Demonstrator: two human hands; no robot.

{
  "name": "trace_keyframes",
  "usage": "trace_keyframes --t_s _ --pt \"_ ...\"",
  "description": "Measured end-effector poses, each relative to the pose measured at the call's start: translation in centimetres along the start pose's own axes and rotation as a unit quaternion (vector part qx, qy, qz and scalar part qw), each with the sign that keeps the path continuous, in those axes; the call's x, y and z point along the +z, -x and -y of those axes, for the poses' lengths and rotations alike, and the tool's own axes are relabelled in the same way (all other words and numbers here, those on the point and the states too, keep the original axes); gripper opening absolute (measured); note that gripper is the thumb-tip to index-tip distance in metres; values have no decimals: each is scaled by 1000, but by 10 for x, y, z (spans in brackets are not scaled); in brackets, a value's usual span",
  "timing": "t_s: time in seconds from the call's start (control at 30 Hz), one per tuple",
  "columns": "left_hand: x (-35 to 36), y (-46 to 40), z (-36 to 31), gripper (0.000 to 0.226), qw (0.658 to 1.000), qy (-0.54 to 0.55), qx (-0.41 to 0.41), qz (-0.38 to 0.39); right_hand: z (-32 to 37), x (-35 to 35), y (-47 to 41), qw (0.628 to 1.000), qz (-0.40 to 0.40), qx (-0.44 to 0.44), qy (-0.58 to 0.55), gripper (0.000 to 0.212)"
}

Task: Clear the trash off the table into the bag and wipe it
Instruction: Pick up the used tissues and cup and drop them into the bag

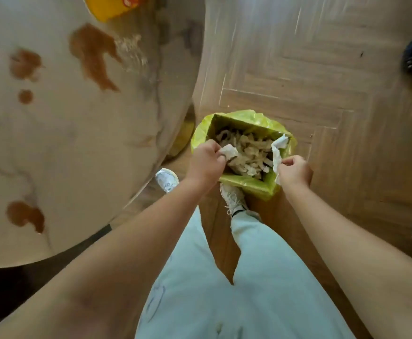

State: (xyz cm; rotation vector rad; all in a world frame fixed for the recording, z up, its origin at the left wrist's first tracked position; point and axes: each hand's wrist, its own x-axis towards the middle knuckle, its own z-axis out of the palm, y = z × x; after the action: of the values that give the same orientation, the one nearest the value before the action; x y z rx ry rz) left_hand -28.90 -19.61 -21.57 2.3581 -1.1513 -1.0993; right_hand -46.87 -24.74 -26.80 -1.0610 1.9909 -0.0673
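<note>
A view from above, looking down past two bare forearms and pale trousers to a wooden floor (310, 77). A small square bin is lined with a yellow-green bag (249, 184), and its mouth is nearly filled with crumpled beige and white paper scraps (246, 155).

The left hand (206, 162) is curled around a small wad of tissue (229, 151) at the bag's near-left rim. The right hand (295, 171) pinches a white paper towel (278, 149) that is draped over the bag's right edge.

To the left, the round pale desk (77, 148) is seen, smeared with several brown stains (92, 52). A yellow object (109, 6) is cut off at its far edge.

The tissue and towel are judged light, soft and easily torn, more so if damp; they are best gathered into a loose ball and gripped whole rather than by a corner. The bag is thin and slippery and is judged likely to slide off the rim if pulled, so its folded-over edge is the place to be held. The stains look wet or sticky and are yet to be wiped.
</note>
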Motion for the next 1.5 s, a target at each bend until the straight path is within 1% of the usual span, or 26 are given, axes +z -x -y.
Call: trace_keyframes --t_s 0.17,0.27,0.33,0.4,0.53,0.6,0.7,0.83,0.9,1.0,1.17,1.3,1.4,1.5 --pt "44 -42 20 16 999 -18 -32 30 -10 36 -30 996 36 -7 81 15" --pt "69 -57 29 24 996 -38 -45 68 -16 52 -43 993 70 3 98 15" --pt "76 -59 33 32 992 -48 -54 100 -16 56 -47 989 103 14 105 26" --pt "74 -57 33 38 990 -53 -54 116 -14 55 -45 985 132 14 112 39" --pt "54 -44 24 42 990 -64 -43 117 -7 41 -30 980 159 -21 120 48" --pt "40 -36 13 42 991 -64 -34 115 2 29 -19 978 162 -50 119 50" --pt "16 -20 -12 41 994 -49 -9 101 26 7 3 979 145 -100 105 50" --pt "-22 10 -51 38 995 -26 43 82 67 -25 35 974 93 -192 75 41" --pt "-44 27 -68 35 995 -2 76 66 89 -42 53 965 66 -245 61 35" --pt "-78 47 -87 30 992 32 120 30 125 -64 82 940 39 -338 32 30" --pt "-144 65 -102 25 982 45 161 -84 192 -83 129 885 8 -465 6 26" --pt "-199 73 -98 26 972 46 154 -173 240 -86 172 844 16 -536 1 25" --pt "-240 81 -81 26 962 58 136 -229 271 -74 204 816 33 -577 -8 23" --pt "-281 86 -55 26 950 24 114 -289 299 -56 237 793 64 -606 13 26"
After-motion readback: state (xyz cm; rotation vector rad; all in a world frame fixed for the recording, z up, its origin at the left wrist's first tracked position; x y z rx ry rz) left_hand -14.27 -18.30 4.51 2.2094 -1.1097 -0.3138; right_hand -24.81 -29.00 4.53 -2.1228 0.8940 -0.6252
